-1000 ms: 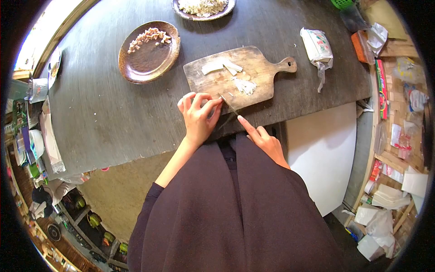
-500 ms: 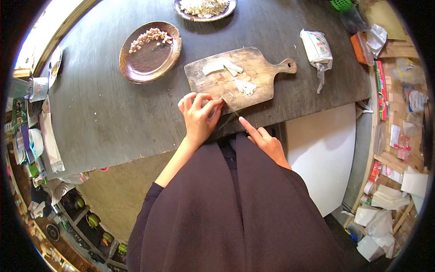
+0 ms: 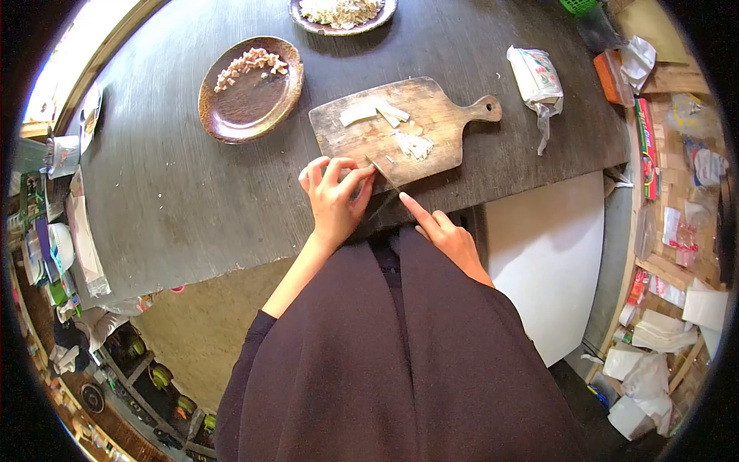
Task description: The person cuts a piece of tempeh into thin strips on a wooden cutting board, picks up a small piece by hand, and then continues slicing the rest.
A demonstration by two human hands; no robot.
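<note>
My left hand (image 3: 332,197) rests at the near edge of a wooden cutting board (image 3: 439,115), fingers curled, fingertips against the blade of a knife (image 3: 387,183). What lies under those fingers is hidden. My right hand (image 3: 446,237) grips the knife's handle, index finger stretched along the blade's back. On the board lie pale white strips (image 3: 373,113) and a small heap of thin cut slivers (image 3: 414,144), both beyond the blade.
On the dark wooden table (image 3: 177,192) stand a brown plate (image 3: 262,108) with chopped bits, a second plate (image 3: 342,23) of pale shreds at the far edge, and a wrapped packet (image 3: 535,77) right of the board. Clutter fills shelves on both sides.
Both hands and the knife stay almost where they were at the board's near edge; the whole view has only shifted slightly.
</note>
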